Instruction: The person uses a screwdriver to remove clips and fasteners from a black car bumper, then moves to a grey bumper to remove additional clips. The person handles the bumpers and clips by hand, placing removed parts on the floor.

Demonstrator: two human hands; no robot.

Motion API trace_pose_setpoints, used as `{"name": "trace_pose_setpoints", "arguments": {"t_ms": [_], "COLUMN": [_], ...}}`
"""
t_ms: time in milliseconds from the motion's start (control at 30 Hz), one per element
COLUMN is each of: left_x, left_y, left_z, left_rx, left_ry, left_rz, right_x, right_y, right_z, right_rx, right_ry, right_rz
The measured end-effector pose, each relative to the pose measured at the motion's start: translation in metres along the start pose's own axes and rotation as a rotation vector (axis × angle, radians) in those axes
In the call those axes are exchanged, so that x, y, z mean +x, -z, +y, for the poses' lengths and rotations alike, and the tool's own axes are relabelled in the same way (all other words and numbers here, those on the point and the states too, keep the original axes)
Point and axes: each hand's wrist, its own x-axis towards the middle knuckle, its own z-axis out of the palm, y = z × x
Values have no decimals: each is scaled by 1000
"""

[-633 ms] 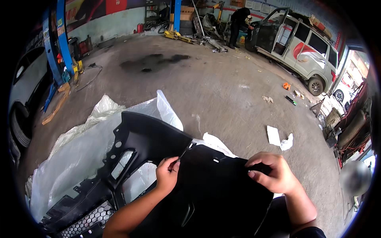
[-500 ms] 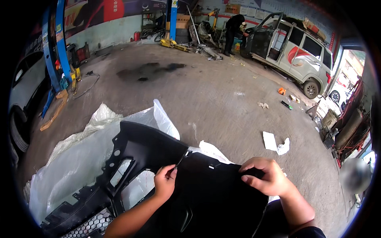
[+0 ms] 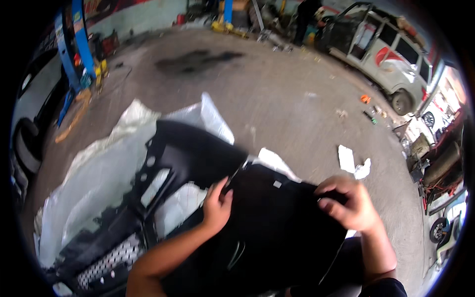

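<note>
head view, floor-level work area, listed from near to far.

item: one dark panel [image 3: 287, 222], near centre, in front of the person; a small white patch [image 3: 277, 184] by its far edge and a curved, pale-edged detail [image 3: 236, 255] nearer the body.

item: one black moulded part [image 3: 193, 148], adjoining the panel on the left; round holes, angular cut-outs and, at near left, a mesh section [image 3: 111, 260] with light showing through the openings.

item: left hand [image 3: 216, 208], at the line where the panel and the moulded part meet; thumb and forefinger bent close to each other (blur covers the tips, so whether they pinch anything cannot be told).

item: right hand [image 3: 351, 203], at the far right corner of the panel; fingers and thumb curved toward each other around a dark gap, contact at the tips not clear enough to tell.

item: clear plastic sheeting [image 3: 104, 183], spread beneath and to the left of the moulded part, its far edge crumpled.

item: white sheet [image 3: 346, 158] and crumpled white scrap [image 3: 362, 169], side by side on the floor [image 3: 287, 114], right of the sheeting.

item: orange object [image 3: 365, 99], farther right; a dark stain [image 3: 198, 60] at far centre.

item: blue post [image 3: 83, 42], far left; grey car [image 3: 37, 99] beside it.

item: pale vehicle [image 3: 368, 54], far right, front door open; person in dark clothes [image 3: 304, 22] standing at its front.
</note>
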Motion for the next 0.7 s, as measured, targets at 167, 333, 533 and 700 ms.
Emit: {"name": "trace_pose_setpoints", "arguments": {"t_ms": [167, 333, 533, 700], "left_x": [-14, -22, 3, 30], "left_y": [-12, -9, 0, 12], "left_z": [4, 6, -4, -7], "left_rx": [-80, -89, 56, 189], "left_ry": [56, 30, -85, -214], "left_rz": [-97, -70, 68, 45], "right_x": [-3, -4, -5, -6], "right_y": [-6, -10, -7, -4], "right_z": [1, 1, 3, 8], "right_rx": [43, 87, 8, 66], "right_ry": [-100, -128, -115, -71], "right_rz": [32, 44, 6, 35]}}
